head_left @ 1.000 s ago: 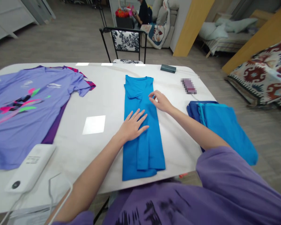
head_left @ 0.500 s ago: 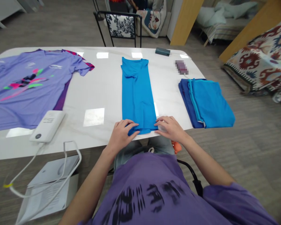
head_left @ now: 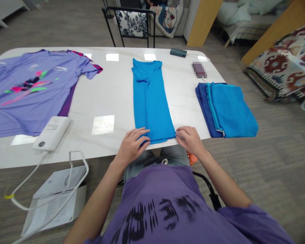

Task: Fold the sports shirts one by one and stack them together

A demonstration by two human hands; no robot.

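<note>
The left hand [head_left: 134, 145], fingers curled, covers part of the near hem of the blue shirt [head_left: 152, 101]; whether it pinches cloth, I cannot tell. The right hand [head_left: 190, 139] bends at the other hem corner, its grip equally unclear. The shirt lies lengthwise on the white table [head_left: 114, 91]. Beyond, pixelation obscures a dark reddish object [head_left: 199, 70].

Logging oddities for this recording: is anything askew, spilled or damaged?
The folded pile covers the near right corner of the table with no tabletop showing beyond, so it may overhang. Nothing looks spilled or damaged.
</note>
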